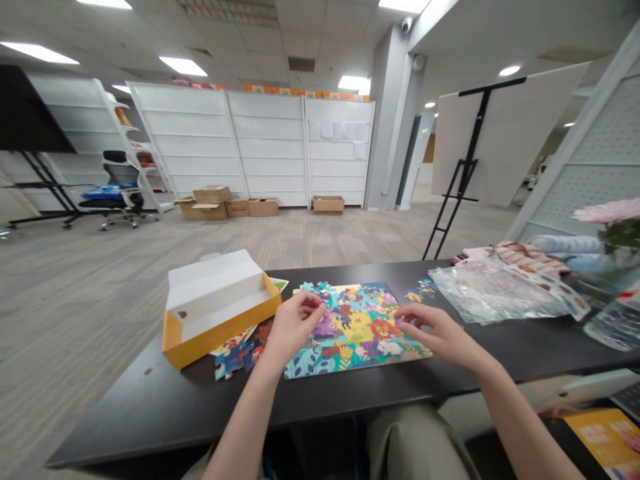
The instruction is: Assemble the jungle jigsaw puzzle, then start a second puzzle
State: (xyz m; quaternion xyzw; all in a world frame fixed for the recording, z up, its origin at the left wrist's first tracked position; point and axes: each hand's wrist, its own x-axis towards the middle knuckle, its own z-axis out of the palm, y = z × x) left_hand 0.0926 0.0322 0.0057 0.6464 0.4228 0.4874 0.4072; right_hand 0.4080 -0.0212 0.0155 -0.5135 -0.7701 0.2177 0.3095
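Observation:
A colourful animal jigsaw puzzle (357, 330) lies on the dark table (150, 407) in front of me. My left hand (295, 323) rests on the puzzle's left edge, its fingers pinched on a small puzzle piece at the top left. My right hand (433, 330) rests on the puzzle's right side, fingers curled and pressing down near the lion picture. Loose puzzle pieces (240, 353) lie in a heap left of the puzzle, and a few more pieces (423, 288) sit beyond its right corner.
An open yellow and white box (217, 307) stands at the left on the table. A crumpled clear plastic bag (493, 290), folded cloth (525, 257) and a glass vase with pink flowers (617, 267) occupy the right side. An easel (463, 177) stands behind.

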